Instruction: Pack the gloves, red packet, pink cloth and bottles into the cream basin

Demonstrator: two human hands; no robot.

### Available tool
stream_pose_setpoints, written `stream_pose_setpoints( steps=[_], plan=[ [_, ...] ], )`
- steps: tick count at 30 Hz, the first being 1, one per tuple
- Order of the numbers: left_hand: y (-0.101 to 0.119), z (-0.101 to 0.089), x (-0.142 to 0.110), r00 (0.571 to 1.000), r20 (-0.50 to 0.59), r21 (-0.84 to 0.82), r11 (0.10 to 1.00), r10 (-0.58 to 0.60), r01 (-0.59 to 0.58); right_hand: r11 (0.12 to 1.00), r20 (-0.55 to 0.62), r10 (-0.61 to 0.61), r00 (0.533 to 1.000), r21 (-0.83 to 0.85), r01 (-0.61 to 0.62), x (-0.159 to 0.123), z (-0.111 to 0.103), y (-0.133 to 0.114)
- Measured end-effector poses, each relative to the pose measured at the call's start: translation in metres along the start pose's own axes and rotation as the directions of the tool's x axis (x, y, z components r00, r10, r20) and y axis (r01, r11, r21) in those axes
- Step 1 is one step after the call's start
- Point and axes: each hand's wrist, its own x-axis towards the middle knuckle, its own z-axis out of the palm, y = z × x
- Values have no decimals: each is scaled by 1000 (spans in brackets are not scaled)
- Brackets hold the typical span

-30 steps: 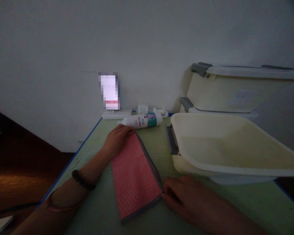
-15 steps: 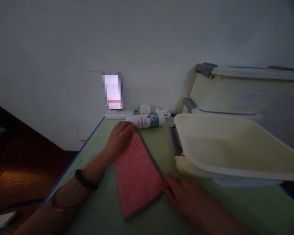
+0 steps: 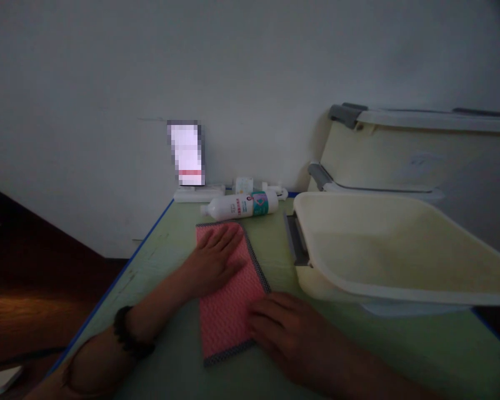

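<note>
A pink cleaning cloth (image 3: 225, 311) with a dark checked border lies folded on the green tabletop (image 3: 170, 328). My left hand (image 3: 212, 264) rests flat on its upper half, fingers stretched out and slightly apart. At the cloth's lower right corner is my right hand (image 3: 287, 328), its fingers bent over the edge; whether they pinch the fabric is hidden. Just beyond the cloth, a white bottle (image 3: 241, 205) with a green and purple label lies on its side, touched by neither hand.
On the right stands an open cream bin (image 3: 358, 294) with a grey latch; its raised lid (image 3: 400, 155) leans by the wall. A lit phone (image 3: 187, 155) stands in a white holder (image 3: 198, 194) at the back left. White items (image 3: 244, 185) lie behind the bottle.
My left hand has left the cloth's far corner by the bottle and now lies flat, nearer me. My right hand has moved left over the lower right corner. The view has shifted slightly.
</note>
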Motion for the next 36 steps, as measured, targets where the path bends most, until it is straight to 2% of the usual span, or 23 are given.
stream_pose_setpoints(
  steps=[4,7,11,14,19,24,26,27,30,32,34,36],
  plan=[
    [-1,-8,6,990,36,-62,989,133,-131,996,-103,-43,994,77,51,7,2,1],
    [-3,-11,10,978,16,-140,969,208,-204,990,-63,-87,994,105,94,11,2,7],
    [-7,-6,20,983,-81,-161,971,162,-174,976,25,-190,981,111,186,17,0,13],
    [-8,-1,26,989,-84,-120,984,125,-134,970,18,-232,973,79,230,21,2,12],
    [-12,3,27,987,-103,-120,983,125,-137,978,-60,-162,985,121,169,20,8,10],
    [-21,-3,24,968,-214,-148,975,135,-168,991,-61,-12,998,131,20,15,3,14],
    [-22,-9,21,966,-243,-123,985,87,-120,991,-9,51,999,124,-50,14,0,16],
    [-21,-12,19,969,-247,-98,994,27,-53,989,20,84,996,121,-86,14,-1,16],
    [-20,-20,14,943,-214,-27,967,-254,254,980,96,147,984,121,-158,15,-4,16],
    [-22,-23,11,908,-159,-26,921,-387,388,978,122,151,981,128,-166,15,-4,17],
    [-26,-23,11,898,-114,-79,905,-425,418,978,135,142,981,134,-160,14,-5,17],
    [-31,-20,12,900,-126,-196,900,-418,390,979,138,127,982,141,-147,13,-5,19]
  ],
)
